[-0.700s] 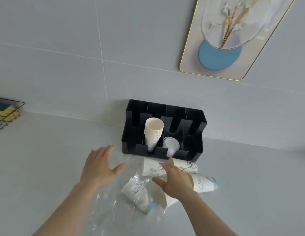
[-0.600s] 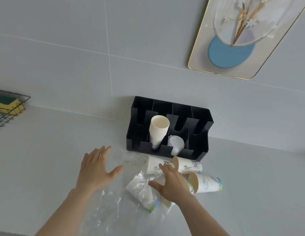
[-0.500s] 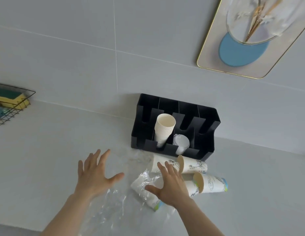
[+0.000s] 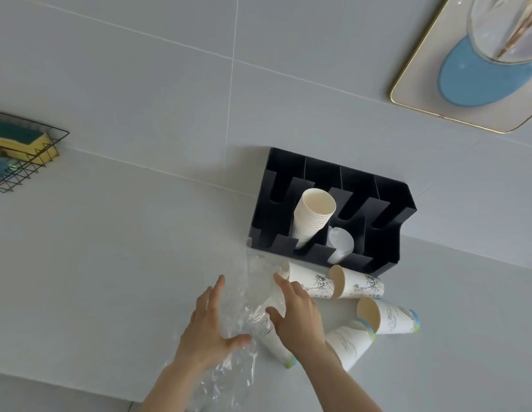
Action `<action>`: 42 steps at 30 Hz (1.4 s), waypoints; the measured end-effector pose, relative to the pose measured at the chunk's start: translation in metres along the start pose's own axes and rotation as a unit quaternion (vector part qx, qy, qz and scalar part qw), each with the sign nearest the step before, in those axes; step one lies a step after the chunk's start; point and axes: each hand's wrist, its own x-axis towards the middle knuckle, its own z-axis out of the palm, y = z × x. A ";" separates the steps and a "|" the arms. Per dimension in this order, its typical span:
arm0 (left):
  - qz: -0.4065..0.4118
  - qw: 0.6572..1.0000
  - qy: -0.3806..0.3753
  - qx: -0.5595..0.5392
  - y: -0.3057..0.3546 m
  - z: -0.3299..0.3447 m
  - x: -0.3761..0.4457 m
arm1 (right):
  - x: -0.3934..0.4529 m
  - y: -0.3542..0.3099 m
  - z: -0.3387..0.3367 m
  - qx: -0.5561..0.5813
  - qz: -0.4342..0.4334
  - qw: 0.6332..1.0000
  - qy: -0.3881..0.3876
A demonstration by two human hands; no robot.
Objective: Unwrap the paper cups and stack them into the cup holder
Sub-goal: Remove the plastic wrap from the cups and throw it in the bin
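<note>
A black cup holder stands against the wall with a stack of plain cream cups in one slot and a clear lid beside it. Several printed paper cups lie on their sides in front of it: one, another, a third. A further cup lies partly inside the crumpled clear plastic wrap. My right hand rests flat on that cup, fingers apart. My left hand lies spread on the wrap, just left of it.
A wire basket with sponges hangs at the far left. A gold-rimmed picture is on the tiled wall at the upper right. The grey counter's front edge runs close under my forearms.
The loose cups have rolled apart to the right. My right hand has slid left onto the wrapped cup. My left hand has closed in on the wrap beside it.
</note>
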 end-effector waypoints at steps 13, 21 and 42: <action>0.077 0.995 0.061 0.028 0.034 0.009 0.006 | 0.001 -0.032 -0.012 0.221 -0.006 0.974 -0.044; 0.052 0.983 0.170 0.047 0.052 -0.001 0.018 | -0.003 -0.013 -0.028 0.273 0.035 0.958 0.084; 0.225 0.926 0.157 -0.259 0.196 -0.008 0.009 | -0.007 -0.005 -0.122 0.592 0.071 0.801 -0.048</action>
